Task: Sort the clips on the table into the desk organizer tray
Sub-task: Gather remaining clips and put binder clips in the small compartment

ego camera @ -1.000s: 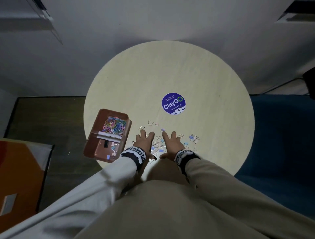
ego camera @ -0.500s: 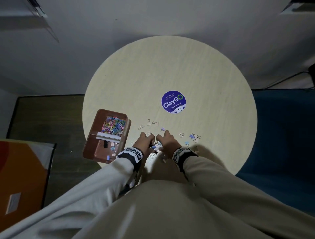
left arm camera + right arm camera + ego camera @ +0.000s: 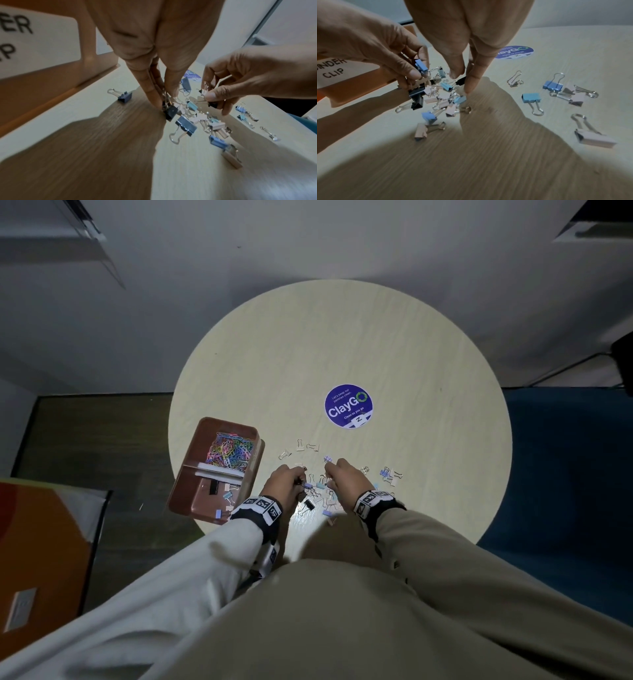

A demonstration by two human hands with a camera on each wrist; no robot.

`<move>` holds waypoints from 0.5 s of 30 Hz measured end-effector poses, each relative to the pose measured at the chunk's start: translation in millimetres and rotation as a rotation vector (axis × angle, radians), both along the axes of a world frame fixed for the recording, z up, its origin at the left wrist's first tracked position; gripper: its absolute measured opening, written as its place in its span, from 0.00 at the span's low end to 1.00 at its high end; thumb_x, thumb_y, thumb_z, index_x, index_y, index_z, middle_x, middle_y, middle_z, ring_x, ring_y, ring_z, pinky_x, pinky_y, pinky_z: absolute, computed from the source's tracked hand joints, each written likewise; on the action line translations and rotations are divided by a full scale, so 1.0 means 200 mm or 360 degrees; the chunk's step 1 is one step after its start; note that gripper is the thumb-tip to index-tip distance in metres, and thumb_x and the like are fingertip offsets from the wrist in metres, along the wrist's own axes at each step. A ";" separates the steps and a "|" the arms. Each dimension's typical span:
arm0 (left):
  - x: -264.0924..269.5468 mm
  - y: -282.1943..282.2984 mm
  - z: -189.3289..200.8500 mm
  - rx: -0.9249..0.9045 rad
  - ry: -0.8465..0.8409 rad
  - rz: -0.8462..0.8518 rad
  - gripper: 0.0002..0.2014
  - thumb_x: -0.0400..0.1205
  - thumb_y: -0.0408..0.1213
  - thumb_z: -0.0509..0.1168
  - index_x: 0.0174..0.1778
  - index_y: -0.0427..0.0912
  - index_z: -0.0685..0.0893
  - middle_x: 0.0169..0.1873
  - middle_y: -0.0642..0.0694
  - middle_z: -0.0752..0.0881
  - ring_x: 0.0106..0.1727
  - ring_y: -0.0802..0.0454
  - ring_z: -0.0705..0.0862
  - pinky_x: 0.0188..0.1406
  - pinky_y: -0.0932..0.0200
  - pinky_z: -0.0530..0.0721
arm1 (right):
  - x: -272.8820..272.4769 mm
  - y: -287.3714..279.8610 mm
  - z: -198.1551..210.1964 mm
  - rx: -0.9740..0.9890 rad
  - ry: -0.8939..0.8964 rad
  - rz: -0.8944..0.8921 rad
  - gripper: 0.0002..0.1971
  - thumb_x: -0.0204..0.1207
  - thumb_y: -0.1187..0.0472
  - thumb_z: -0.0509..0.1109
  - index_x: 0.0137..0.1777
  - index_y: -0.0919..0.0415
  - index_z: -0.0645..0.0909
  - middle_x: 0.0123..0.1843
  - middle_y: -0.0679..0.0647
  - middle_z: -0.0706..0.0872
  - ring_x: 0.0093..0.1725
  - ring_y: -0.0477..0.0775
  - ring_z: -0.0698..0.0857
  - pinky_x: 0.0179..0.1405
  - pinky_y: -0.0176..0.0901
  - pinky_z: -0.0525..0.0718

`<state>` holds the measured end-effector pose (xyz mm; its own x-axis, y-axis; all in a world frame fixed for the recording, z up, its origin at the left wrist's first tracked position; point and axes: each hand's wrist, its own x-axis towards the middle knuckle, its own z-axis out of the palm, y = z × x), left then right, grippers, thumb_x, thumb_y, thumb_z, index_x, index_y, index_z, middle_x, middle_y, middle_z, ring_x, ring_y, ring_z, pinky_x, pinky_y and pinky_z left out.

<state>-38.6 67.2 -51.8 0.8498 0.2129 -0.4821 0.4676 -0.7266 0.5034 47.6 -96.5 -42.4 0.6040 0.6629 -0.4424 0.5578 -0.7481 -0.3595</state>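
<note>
The left hand (image 3: 286, 486) pinches several binder clips (image 3: 420, 67) over the clip pile (image 3: 320, 494). The right hand (image 3: 344, 482), just right of the pile, pinches a black clip (image 3: 461, 81) between thumb and fingers. The tray (image 3: 185, 494) sits left of the pile at the counter (image 3: 411, 354) edge, holding paper clips (image 3: 231, 451).

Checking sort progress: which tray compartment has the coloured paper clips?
The far compartment of the desk organizer tray, away from the person. It holds a multicoloured paper-clip heap; the near one holds only a few binder clips.
</note>
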 end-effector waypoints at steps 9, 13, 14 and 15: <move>-0.04 0.00 0.11 0.0020 -0.0159 0.0133 0.04 0.82 0.34 0.68 0.51 0.41 0.84 0.50 0.39 0.82 0.51 0.41 0.81 0.50 0.55 0.78 | 0.01 -0.03 0.12 0.0191 -0.0101 -0.0145 0.06 0.79 0.67 0.66 0.51 0.58 0.73 0.47 0.57 0.77 0.37 0.60 0.78 0.33 0.46 0.75; -0.05 0.01 0.19 0.0045 -0.0276 0.0236 0.04 0.82 0.36 0.67 0.51 0.43 0.84 0.48 0.43 0.83 0.49 0.46 0.82 0.47 0.56 0.80 | 0.00 0.06 0.21 0.0358 -0.0092 -0.0171 0.06 0.79 0.64 0.67 0.46 0.58 0.71 0.45 0.56 0.77 0.39 0.59 0.79 0.37 0.49 0.79; -0.05 0.02 0.21 0.0079 -0.0315 0.0255 0.04 0.83 0.37 0.66 0.51 0.44 0.84 0.47 0.45 0.83 0.48 0.47 0.81 0.46 0.56 0.80 | -0.01 0.09 0.23 0.0409 -0.0091 -0.0166 0.06 0.79 0.64 0.68 0.46 0.59 0.71 0.45 0.56 0.77 0.39 0.58 0.78 0.37 0.49 0.79; -0.06 0.03 0.23 0.0117 -0.0373 0.0265 0.04 0.82 0.38 0.66 0.50 0.45 0.83 0.46 0.46 0.83 0.49 0.47 0.81 0.46 0.56 0.80 | -0.01 0.12 0.26 0.0463 -0.0084 -0.0157 0.06 0.80 0.64 0.68 0.46 0.60 0.72 0.44 0.56 0.77 0.39 0.58 0.77 0.38 0.49 0.78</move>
<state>-50.7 74.1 -6.5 0.8866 0.3859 -0.2551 0.4608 -0.6883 0.5603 44.6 -72.1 9.1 0.6886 0.6943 -0.2093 0.5112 -0.6695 -0.5389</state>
